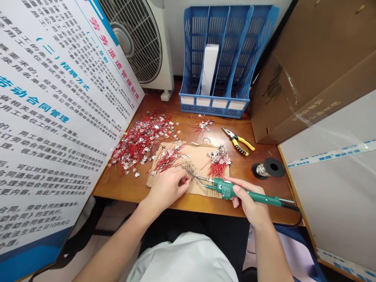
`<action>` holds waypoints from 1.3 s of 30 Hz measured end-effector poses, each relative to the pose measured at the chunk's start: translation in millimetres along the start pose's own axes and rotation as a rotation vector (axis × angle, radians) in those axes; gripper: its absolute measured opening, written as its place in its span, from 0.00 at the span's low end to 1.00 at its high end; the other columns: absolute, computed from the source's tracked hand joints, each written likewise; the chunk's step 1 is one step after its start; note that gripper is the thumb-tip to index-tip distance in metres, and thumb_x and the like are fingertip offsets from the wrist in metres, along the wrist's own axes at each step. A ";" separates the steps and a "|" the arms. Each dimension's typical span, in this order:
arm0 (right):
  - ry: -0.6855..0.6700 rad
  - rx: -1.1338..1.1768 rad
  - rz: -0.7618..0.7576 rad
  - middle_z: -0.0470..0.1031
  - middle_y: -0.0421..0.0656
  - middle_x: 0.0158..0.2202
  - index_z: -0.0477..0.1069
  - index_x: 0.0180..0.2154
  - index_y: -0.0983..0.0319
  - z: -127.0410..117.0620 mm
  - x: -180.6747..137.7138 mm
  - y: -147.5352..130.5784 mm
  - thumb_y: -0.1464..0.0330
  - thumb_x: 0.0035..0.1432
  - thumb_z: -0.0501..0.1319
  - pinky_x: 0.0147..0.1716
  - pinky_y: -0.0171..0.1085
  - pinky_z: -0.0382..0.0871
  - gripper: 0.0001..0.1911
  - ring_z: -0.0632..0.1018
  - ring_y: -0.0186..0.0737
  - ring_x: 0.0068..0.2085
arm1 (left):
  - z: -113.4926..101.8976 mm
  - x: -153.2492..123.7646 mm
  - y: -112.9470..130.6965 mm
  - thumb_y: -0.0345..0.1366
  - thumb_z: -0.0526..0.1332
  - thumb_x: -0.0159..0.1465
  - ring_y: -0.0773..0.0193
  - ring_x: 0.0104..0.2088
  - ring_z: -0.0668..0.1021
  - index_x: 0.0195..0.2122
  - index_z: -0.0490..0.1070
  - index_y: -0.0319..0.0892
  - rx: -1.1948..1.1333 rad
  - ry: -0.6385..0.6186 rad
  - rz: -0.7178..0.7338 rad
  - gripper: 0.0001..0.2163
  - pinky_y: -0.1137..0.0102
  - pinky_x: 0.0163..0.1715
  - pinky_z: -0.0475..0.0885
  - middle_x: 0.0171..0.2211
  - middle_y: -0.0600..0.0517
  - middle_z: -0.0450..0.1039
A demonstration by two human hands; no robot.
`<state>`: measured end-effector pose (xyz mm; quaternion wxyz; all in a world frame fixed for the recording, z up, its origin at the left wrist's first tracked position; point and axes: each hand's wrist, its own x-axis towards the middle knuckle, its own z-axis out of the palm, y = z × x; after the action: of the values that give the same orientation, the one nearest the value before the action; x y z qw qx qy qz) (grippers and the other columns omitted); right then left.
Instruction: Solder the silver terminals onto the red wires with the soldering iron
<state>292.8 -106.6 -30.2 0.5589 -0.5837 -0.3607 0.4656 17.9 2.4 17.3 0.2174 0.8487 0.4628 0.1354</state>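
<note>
My right hand [249, 201] is wrapped around a green soldering iron [235, 190] whose metal tip points left over a piece of cardboard [199, 156]. My left hand [167, 186] rests on the cardboard with its fingers pinched at a small piece right by the iron's tip; the piece is too small to name. Red wires with metal tabs lie in a large pile [141, 141] to the left, a smaller bunch [169, 156] above my left hand, and another bunch [219, 160] above the iron.
Yellow-handled pliers [239, 141] and a black solder spool [268, 168] lie on the wooden table [123, 188] at right. A blue file rack [226, 58] and a fan [138, 39] stand behind. A printed board [53, 117] leans left, a cardboard box [311, 70] right.
</note>
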 end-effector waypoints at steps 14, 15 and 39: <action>0.157 0.303 0.015 0.77 0.42 0.24 0.91 0.49 0.61 3.7 0.8 -9.0 0.59 0.67 0.72 0.21 0.38 0.67 0.16 0.71 0.37 0.22 | -1.3 0.1 1.7 0.24 0.70 0.67 0.61 0.34 0.82 0.35 0.82 0.44 -0.014 -0.003 -0.030 0.07 0.69 0.36 0.68 0.33 0.54 0.84; 0.170 0.323 0.013 0.77 0.41 0.25 0.91 0.48 0.60 3.2 0.7 -9.1 0.59 0.68 0.72 0.22 0.37 0.67 0.15 0.71 0.37 0.22 | -1.5 0.3 2.1 0.24 0.70 0.67 0.61 0.35 0.82 0.35 0.83 0.44 -0.011 -0.004 -0.036 0.07 0.69 0.36 0.68 0.33 0.54 0.84; 0.291 0.506 0.061 0.74 0.41 0.25 0.91 0.46 0.59 0.0 8.3 1.3 0.54 0.64 0.73 0.20 0.32 0.63 0.18 0.67 0.33 0.23 | 0.5 1.0 1.5 0.26 0.69 0.67 0.61 0.34 0.82 0.34 0.82 0.45 -0.011 -0.002 -0.068 0.07 0.69 0.34 0.67 0.33 0.54 0.84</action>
<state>295.2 -98.9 -32.7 0.7182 -0.4970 -0.1314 0.4689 19.7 2.4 17.7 0.2273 0.8313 0.4903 0.1296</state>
